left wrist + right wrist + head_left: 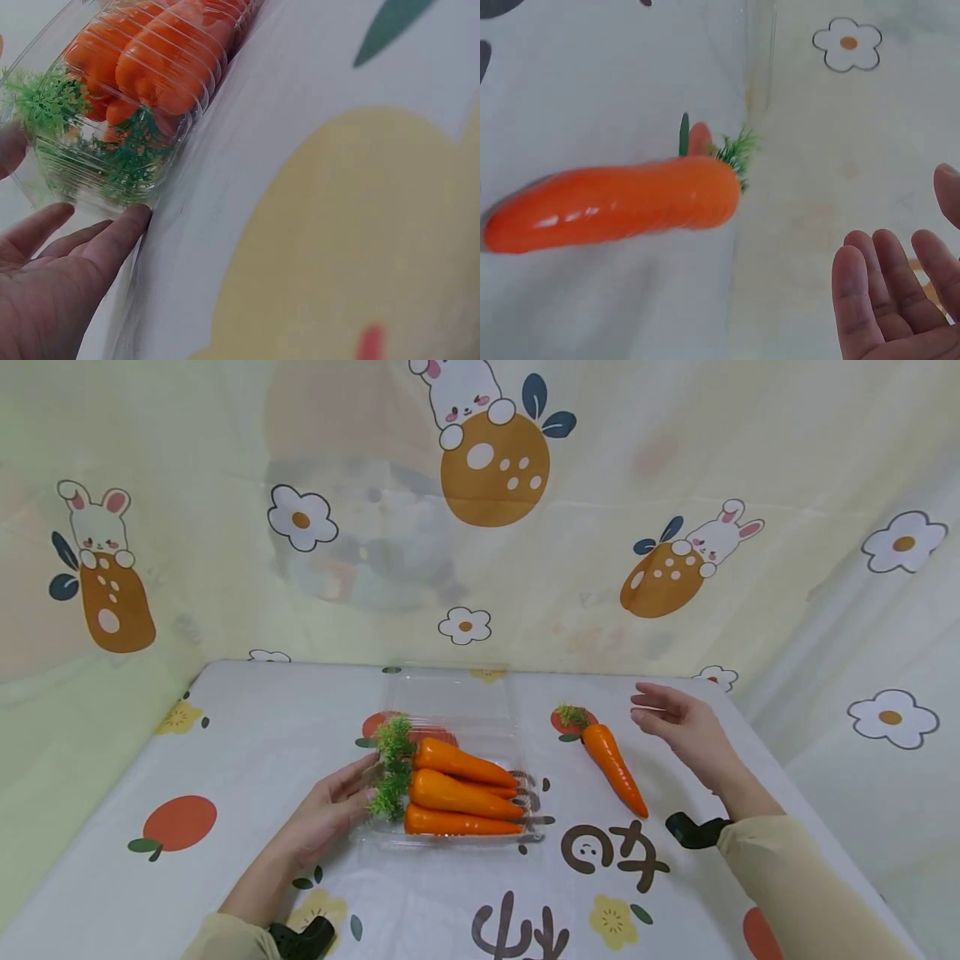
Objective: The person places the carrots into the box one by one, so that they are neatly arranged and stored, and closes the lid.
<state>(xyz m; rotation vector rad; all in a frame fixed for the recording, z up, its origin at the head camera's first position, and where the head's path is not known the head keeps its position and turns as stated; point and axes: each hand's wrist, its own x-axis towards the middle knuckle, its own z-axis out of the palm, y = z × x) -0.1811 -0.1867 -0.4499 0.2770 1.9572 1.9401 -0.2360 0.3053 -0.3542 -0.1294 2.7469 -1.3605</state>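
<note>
Several orange carrots [465, 793] with green leafy tops lie side by side in a clear plastic box [450, 842], whose transparent lid [450, 693] is folded back behind it. At the box's left end, beside the leafy tops, is my left hand [330, 810]; in the left wrist view its fingertips are right at the clear wall [112, 202]. A single carrot [615, 768] lies on the table to the right of the box, its leaves toward the back. My right hand [686, 727] hovers to the right of that carrot, fingers relaxed and holding nothing.
A white cloth [262, 735] printed with fruit, flowers and brown characters covers the table. Behind it hangs a pale curtain [375, 610] with rabbit and flower prints. Black wrist devices [693, 831] show at both sleeves.
</note>
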